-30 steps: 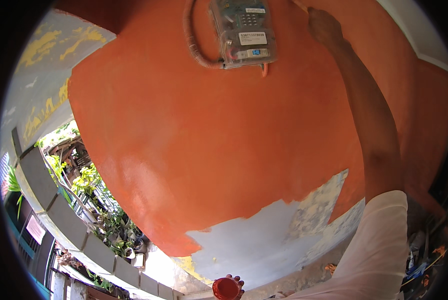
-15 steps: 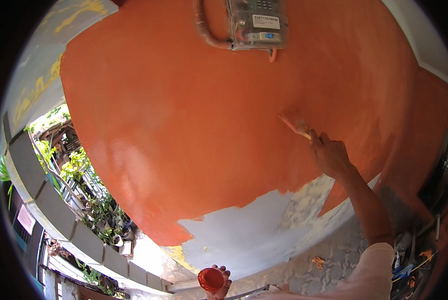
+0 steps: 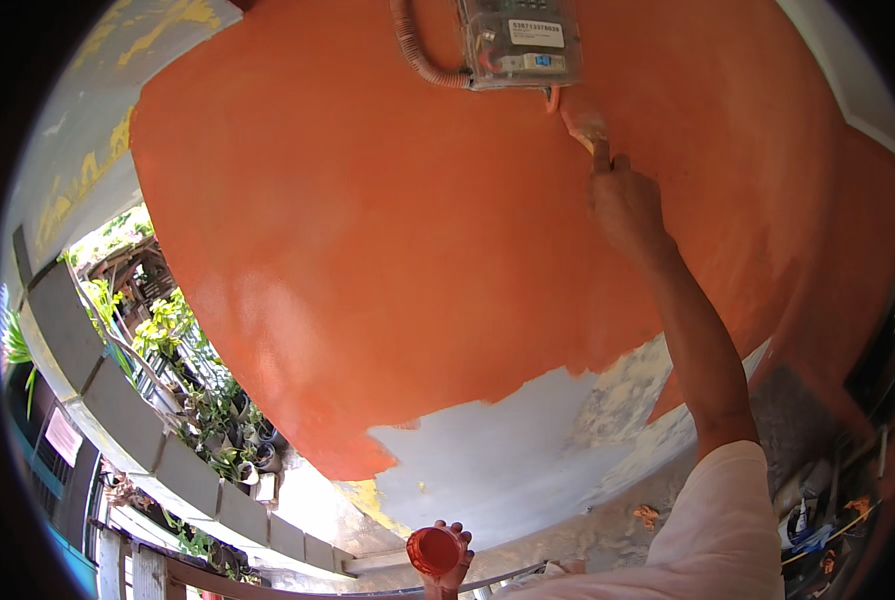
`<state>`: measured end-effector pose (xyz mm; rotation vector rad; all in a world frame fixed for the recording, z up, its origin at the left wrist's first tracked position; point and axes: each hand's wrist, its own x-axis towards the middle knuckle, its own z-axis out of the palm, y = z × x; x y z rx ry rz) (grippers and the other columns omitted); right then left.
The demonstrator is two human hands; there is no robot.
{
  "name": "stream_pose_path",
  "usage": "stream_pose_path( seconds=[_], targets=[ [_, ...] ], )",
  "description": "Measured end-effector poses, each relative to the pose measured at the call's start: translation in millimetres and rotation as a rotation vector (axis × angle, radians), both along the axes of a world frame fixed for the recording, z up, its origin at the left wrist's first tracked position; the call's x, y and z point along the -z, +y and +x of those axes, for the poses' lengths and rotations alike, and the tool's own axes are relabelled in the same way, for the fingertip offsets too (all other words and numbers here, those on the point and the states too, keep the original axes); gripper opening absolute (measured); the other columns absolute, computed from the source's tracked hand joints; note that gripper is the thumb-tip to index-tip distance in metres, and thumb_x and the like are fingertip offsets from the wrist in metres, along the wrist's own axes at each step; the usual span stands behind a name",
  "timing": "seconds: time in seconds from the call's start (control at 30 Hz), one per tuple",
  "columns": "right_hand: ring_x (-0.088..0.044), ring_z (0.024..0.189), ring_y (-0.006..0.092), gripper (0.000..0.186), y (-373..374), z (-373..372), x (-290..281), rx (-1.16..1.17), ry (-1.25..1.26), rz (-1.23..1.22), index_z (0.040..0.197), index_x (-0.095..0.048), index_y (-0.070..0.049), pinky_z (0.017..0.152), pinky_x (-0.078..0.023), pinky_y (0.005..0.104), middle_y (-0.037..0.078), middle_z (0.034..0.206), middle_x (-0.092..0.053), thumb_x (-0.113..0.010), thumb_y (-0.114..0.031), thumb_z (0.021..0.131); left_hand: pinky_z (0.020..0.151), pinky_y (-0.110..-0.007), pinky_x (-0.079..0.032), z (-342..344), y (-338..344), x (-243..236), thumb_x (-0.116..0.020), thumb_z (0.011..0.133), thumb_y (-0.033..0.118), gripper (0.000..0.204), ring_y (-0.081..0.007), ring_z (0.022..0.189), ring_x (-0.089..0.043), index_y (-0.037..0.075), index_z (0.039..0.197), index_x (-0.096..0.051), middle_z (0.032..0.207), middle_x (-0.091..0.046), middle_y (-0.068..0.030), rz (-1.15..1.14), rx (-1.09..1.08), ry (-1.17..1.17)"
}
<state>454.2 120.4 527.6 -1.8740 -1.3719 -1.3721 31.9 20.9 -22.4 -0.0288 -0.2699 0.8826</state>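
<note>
My right hand (image 3: 628, 205) is closed round the handle of a paintbrush (image 3: 585, 126), its bristles against the wall just below the meter box (image 3: 521, 45). The wall (image 3: 398, 250) is coated in orange paint, with a bare grey-white patch (image 3: 498, 450) along its lower part. Low in the view, my left hand (image 3: 456, 568) grips a small round cup of orange paint (image 3: 435, 550), its open top facing up. The fingers wrap round the cup's right side.
A ribbed conduit (image 3: 418, 55) curves into the meter box. At left runs a low block wall (image 3: 128, 415), with potted plants (image 3: 233, 440) beyond it. Tools and assorted items (image 3: 813, 520) lie at the lower right, near an orange scrap (image 3: 647, 516) on the floor.
My right hand has carried the paintbrush up the wall and slightly left, to beneath the meter box. The left hand still holds the cup, slightly farther right in view.
</note>
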Motion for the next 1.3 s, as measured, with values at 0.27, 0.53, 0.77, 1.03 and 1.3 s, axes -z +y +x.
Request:
stream_pose_path(
  seconds=[0.27, 0.53, 0.77, 1.03, 1.3],
  targets=[
    [-0.076, 0.078, 0.0343, 0.050, -81.1, 1.0, 75.7, -0.204, 0.110, -0.148, 0.149, -0.055, 0.000, 0.063, -0.060, 0.0451, 0.021, 0.106, -0.071, -0.065, -0.015, 0.102, 0.098, -0.061, -0.063, -0.9, 6.3, -10.9, -0.074, 0.101, 0.048, 0.059, -0.0407, 0.131, -0.057, 0.007, 0.141, -0.060, 0.140, -0.058, -0.0229, -0.030, -0.018, -0.005],
    [-0.071, 0.077, 0.0305, 0.034, -48.3, -14.9, 46.8, -0.619, -0.138, 0.008, 0.137, -0.062, -0.003, 0.063, -0.058, 0.0440, 0.014, 0.100, -0.064, -0.069, -0.016, 0.106, 0.097, -0.060, -0.063, -4.4, 2.7, -13.8, -0.071, 0.101, 0.054, 0.061, -0.0408, 0.130, -0.058, 0.008, 0.139, -0.061, 0.140, -0.059, -0.0229, -0.024, -0.013, 0.008],
    [-0.073, 0.081, 0.0318, 0.034, 3.4, -0.1, -25.0, -0.511, -0.202, 0.009, 0.139, -0.063, -0.005, 0.069, -0.060, 0.0468, 0.014, 0.107, -0.067, -0.063, -0.019, 0.109, 0.096, -0.060, -0.063, 1.3, -1.4, -13.3, -0.069, 0.103, 0.055, 0.061, -0.0415, 0.130, -0.057, 0.007, 0.140, -0.061, 0.140, -0.059, -0.0233, -0.031, 0.000, 0.004],
    [-0.073, 0.082, 0.0344, 0.033, -18.3, 12.5, 19.0, -0.276, 0.112, -0.079, 0.141, -0.063, -0.004, 0.074, -0.060, 0.0477, 0.014, 0.102, -0.069, -0.059, -0.018, 0.112, 0.097, -0.062, -0.063, -5.5, 0.0, -9.7, -0.071, 0.103, 0.047, 0.056, -0.0419, 0.130, -0.058, 0.007, 0.141, -0.060, 0.139, -0.059, -0.0228, -0.060, -0.062, -0.004],
    [-0.072, 0.076, 0.0362, 0.026, -51.9, -19.9, 41.4, -0.492, 0.090, -0.017, 0.129, -0.062, -0.003, 0.065, -0.059, 0.0499, 0.018, 0.100, -0.068, -0.055, -0.023, 0.113, 0.099, -0.062, -0.062, -6.1, 6.1, -13.2, -0.072, 0.103, 0.048, 0.057, -0.0413, 0.130, -0.058, 0.007, 0.141, -0.060, 0.139, -0.059, -0.0232, -0.029, -0.058, -0.024]
  ],
)
